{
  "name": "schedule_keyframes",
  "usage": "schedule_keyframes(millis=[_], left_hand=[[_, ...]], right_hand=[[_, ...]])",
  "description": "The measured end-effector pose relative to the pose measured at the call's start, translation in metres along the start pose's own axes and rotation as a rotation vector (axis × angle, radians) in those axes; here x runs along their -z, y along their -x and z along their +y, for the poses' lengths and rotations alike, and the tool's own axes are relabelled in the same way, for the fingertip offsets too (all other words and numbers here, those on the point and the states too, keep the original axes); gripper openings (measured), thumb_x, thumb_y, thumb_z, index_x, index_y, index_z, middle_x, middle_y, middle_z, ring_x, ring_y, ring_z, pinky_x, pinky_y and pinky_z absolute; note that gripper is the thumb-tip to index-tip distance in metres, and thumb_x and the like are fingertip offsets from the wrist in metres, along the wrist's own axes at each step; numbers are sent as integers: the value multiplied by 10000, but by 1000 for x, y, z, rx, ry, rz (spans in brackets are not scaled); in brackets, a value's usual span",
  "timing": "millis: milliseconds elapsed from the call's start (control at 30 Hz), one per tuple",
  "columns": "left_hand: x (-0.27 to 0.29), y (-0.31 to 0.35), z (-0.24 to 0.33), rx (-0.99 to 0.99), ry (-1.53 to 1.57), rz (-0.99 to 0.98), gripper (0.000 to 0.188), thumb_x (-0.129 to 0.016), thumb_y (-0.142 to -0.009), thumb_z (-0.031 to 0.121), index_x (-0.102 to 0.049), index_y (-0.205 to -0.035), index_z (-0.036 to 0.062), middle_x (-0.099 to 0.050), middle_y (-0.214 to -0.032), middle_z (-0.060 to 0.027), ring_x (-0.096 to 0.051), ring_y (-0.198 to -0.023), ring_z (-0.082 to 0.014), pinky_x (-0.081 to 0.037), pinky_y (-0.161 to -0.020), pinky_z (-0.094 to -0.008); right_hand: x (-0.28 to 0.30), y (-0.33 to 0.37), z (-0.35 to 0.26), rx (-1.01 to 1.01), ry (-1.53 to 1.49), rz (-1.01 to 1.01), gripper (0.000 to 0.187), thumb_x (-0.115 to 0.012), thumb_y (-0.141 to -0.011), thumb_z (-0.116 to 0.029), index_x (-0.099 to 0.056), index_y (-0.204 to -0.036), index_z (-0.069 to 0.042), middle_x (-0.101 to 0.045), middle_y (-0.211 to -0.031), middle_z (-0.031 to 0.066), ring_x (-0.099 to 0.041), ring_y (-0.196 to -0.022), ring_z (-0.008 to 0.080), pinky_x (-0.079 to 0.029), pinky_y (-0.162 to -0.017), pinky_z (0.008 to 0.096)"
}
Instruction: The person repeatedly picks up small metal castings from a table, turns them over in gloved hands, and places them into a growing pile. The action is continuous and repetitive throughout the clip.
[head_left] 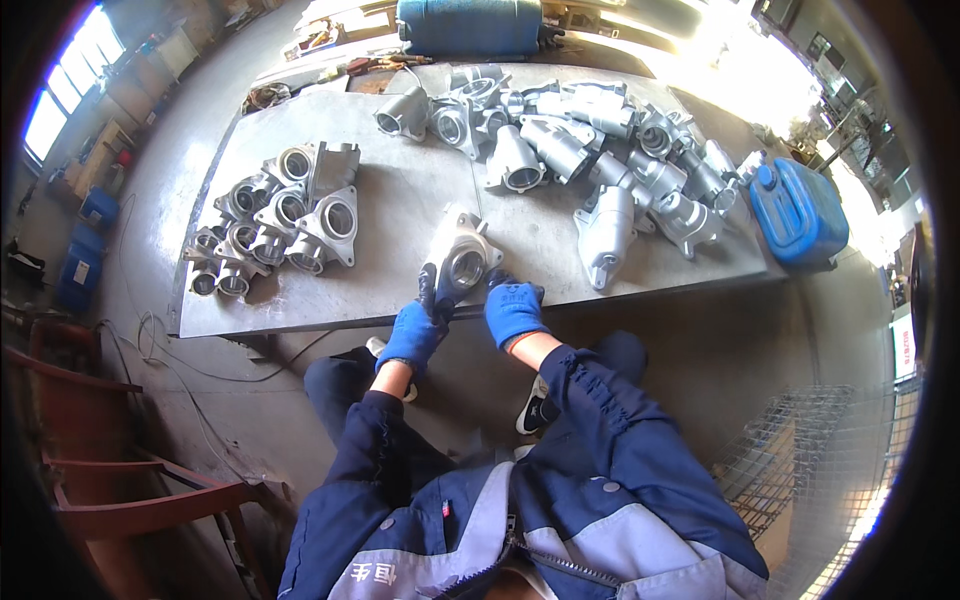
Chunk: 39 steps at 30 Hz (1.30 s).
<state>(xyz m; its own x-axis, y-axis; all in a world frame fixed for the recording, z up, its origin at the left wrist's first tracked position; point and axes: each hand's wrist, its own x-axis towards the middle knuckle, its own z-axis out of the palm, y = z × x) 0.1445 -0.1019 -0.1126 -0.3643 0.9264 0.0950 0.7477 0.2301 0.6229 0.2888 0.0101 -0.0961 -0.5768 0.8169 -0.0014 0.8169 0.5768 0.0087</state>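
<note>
Metal part [470, 238], silver-grey with a round opening and a flanged edge, sits close to the near edge of a grey counter [395, 225], almost straight ahead of the person. Left hand [420, 325], in a blue glove with dark fingertips, is up against the near left side of this part; its fingers lie alongside the metal, but whether they pinch it I cannot tell. Right hand [515, 308], gloved alike, is at the counter's near edge, just right of the part. Its fingers are bent, and I cannot tell whether they hold anything.

Toward the left of the counter, similar metal pieces [312, 222] stand packed together, many with round openings facing up. A larger, looser heap of silver castings [565, 150] spreads over the far middle and right, some upright, others lying on their sides. One long casting [607, 235] lies at the heap's near side. A blue jug [798, 210] rests by the counter's right end, and a blue barrel [470, 25] is beyond its far edge.
</note>
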Motion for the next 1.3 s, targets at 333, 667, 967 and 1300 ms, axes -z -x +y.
schedule_keyframes(millis=[333,667,967,1300], left_hand=[[-6,8,8,-26,-133,-58,858,-582,-878,243,-36,-1505,29,-638,-803,-273,-617,-700,-457,-486,-638,-532],[15,4,21,69,-119,-154,886,-591,-889,307,-27,-1519,42,-638,-930,-275,-623,-830,-435,-486,-743,-511],[10,1,18,131,-57,-25,754,-511,-940,324,-97,-1520,77,-643,-834,-276,-624,-751,-449,-481,-693,-533],[-24,-3,11,278,-86,15,602,-501,-928,337,-350,-1418,23,-645,-781,-276,-637,-750,-459,-510,-692,-527]], right_hand=[[48,23,-35,62,-421,-328,232,-584,-833,-220,-702,-936,-49,-697,-902,211,-688,-858,365,-539,-782,457],[120,-60,12,289,-154,-426,261,-568,-867,-264,-663,-990,-54,-688,-845,211,-684,-785,357,-539,-722,444],[7,-46,18,39,17,-12,209,-462,-924,-206,-634,-976,-99,-709,-852,152,-695,-767,337,-504,-678,511],[74,-7,0,311,-296,-306,320,-532,-872,-296,-651,-1051,-58,-682,-909,231,-673,-832,390,-528,-767,489]])
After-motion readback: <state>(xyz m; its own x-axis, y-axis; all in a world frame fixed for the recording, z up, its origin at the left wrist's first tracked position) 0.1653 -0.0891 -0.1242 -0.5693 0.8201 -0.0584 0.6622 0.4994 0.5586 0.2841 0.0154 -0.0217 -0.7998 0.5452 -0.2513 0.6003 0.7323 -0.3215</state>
